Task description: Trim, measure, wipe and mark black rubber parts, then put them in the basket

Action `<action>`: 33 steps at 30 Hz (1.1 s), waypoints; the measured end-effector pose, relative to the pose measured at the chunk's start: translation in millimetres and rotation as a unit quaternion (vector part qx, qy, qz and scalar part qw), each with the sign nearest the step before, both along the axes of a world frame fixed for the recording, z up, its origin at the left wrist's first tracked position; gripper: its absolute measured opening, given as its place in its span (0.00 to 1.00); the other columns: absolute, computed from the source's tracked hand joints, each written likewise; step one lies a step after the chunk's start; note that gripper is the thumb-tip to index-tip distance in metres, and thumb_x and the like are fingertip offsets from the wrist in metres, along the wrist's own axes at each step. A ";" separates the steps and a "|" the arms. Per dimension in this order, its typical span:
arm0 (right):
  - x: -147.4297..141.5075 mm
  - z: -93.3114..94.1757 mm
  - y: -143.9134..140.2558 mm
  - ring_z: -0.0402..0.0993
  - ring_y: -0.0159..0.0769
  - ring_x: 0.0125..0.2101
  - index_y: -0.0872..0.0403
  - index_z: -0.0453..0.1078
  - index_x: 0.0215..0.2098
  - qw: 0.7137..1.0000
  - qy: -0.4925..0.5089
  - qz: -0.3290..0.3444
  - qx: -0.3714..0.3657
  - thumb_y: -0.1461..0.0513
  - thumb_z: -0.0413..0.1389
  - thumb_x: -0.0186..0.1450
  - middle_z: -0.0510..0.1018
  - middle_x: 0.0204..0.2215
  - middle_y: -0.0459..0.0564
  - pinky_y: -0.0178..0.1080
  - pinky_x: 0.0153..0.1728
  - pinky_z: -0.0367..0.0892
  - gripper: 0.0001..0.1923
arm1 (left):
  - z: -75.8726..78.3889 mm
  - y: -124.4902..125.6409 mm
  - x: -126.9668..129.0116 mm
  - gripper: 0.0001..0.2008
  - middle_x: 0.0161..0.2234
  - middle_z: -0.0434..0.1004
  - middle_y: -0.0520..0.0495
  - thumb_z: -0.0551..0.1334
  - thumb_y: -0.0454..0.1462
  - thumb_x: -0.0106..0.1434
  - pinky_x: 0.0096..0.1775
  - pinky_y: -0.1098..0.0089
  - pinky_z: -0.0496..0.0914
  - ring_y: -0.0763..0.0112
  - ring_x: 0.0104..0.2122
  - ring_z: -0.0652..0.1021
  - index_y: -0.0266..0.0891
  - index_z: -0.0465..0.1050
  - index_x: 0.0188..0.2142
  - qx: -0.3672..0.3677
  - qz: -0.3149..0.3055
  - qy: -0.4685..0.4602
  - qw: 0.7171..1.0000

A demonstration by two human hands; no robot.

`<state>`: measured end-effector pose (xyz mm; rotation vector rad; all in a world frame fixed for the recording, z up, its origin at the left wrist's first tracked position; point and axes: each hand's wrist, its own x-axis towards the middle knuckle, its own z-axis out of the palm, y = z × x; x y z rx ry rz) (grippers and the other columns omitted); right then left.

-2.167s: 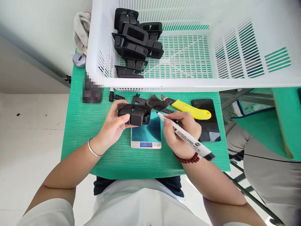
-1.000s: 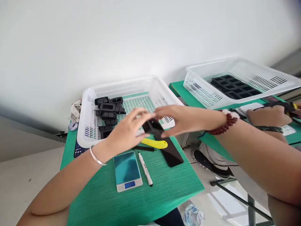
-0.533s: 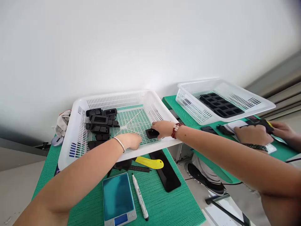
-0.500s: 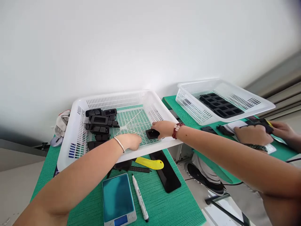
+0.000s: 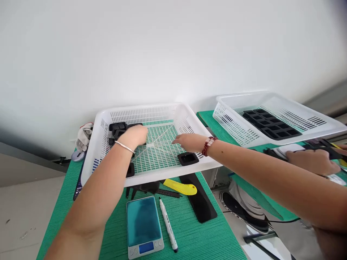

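Counter (image 5: 206, 234), green-matted, carries a white basket (image 5: 151, 177). Inside it, a stack of black parts (image 5: 117, 130) sits at 10 o'clock and a single black part (image 5: 188, 158) lies at 4 o'clock, flat on the mesh, cavity up. Left hand (image 5: 135, 135) reaches over the stack, fingers curled; whether it grips a part cannot be told, the knuckles hiding it. Right hand (image 5: 189, 141) hovers open and empty just above the single part, at its 12 o'clock. Below the basket: scale (image 5: 143, 227), marker (image 5: 168, 225), yellow knife (image 5: 180, 187). Judgement: lift one part cleanly from the stack's top, without dragging its neighbours
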<state>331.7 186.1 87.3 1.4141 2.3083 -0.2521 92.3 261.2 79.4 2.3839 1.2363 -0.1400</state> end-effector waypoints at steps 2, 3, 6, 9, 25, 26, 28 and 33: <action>-31.5 1.2 10.3 0.74 0.47 0.52 0.52 0.66 0.61 0.999 0.031 0.016 0.020 0.70 0.50 0.66 0.74 0.55 0.58 0.44 0.47 0.71 0.25 | 3.7 14.8 -21.3 0.08 0.41 0.78 0.40 0.67 0.35 0.58 0.46 0.51 0.73 0.52 0.46 0.78 0.38 0.77 0.39 0.007 0.046 -0.014 0.999; -49.6 0.2 15.4 0.74 0.45 0.52 0.50 0.64 0.62 0.998 0.047 0.024 0.029 0.67 0.50 0.68 0.74 0.54 0.56 0.44 0.48 0.71 0.24 | 4.1 19.3 -27.9 0.13 0.46 0.77 0.41 0.65 0.38 0.62 0.47 0.54 0.74 0.56 0.47 0.78 0.38 0.74 0.46 0.001 0.063 -0.006 0.998; -103.6 -8.3 28.7 0.73 0.43 0.52 0.51 0.64 0.60 0.995 0.074 0.017 0.062 0.60 0.54 0.69 0.73 0.54 0.55 0.44 0.47 0.72 0.21 | 1.6 23.0 -29.5 0.17 0.53 0.72 0.41 0.60 0.42 0.68 0.48 0.56 0.74 0.62 0.48 0.76 0.38 0.69 0.54 -0.021 0.106 0.060 0.992; -141.1 -19.9 39.3 0.73 0.41 0.49 0.54 0.66 0.56 0.994 0.068 -0.023 0.083 0.55 0.56 0.68 0.72 0.53 0.54 0.49 0.48 0.72 0.20 | -1.7 19.1 -16.8 0.18 0.53 0.72 0.41 0.61 0.42 0.67 0.48 0.56 0.74 0.61 0.49 0.76 0.38 0.69 0.54 -0.018 0.121 0.129 0.984; -111.9 7.4 34.9 0.74 0.44 0.44 0.62 0.66 0.52 0.963 0.101 -0.173 0.178 0.65 0.52 0.68 0.76 0.45 0.62 0.45 0.44 0.70 0.15 | 14.5 -9.2 -4.0 0.15 0.50 0.75 0.40 0.61 0.40 0.67 0.49 0.56 0.73 0.59 0.49 0.77 0.35 0.72 0.50 0.165 0.111 0.033 0.980; -106.6 16.5 30.0 0.74 0.44 0.44 0.62 0.66 0.51 0.957 0.117 -0.181 0.192 0.67 0.52 0.67 0.76 0.44 0.62 0.45 0.43 0.69 0.15 | 20.6 -13.2 -2.7 0.13 0.47 0.77 0.38 0.61 0.39 0.67 0.49 0.57 0.72 0.57 0.49 0.77 0.34 0.74 0.48 0.179 0.113 0.015 0.977; -96.6 34.6 16.9 0.73 0.44 0.43 0.61 0.67 0.48 0.944 0.157 -0.188 0.220 0.67 0.52 0.66 0.77 0.42 0.60 0.44 0.43 0.68 0.13 | 33.5 -24.4 -1.1 0.11 0.45 0.78 0.37 0.59 0.37 0.67 0.47 0.58 0.71 0.56 0.48 0.77 0.34 0.75 0.46 0.209 0.116 -0.022 0.971; -77.4 56.3 -40.6 0.72 0.36 0.35 0.56 0.68 0.43 0.882 0.309 -0.225 0.274 0.61 0.54 0.65 0.77 0.34 0.52 0.42 0.41 0.67 0.09 | 58.3 -82.4 -11.9 0.11 0.39 0.78 0.41 0.57 0.37 0.68 0.39 0.65 0.69 0.63 0.41 0.77 0.34 0.71 0.47 0.273 0.114 -0.114 0.948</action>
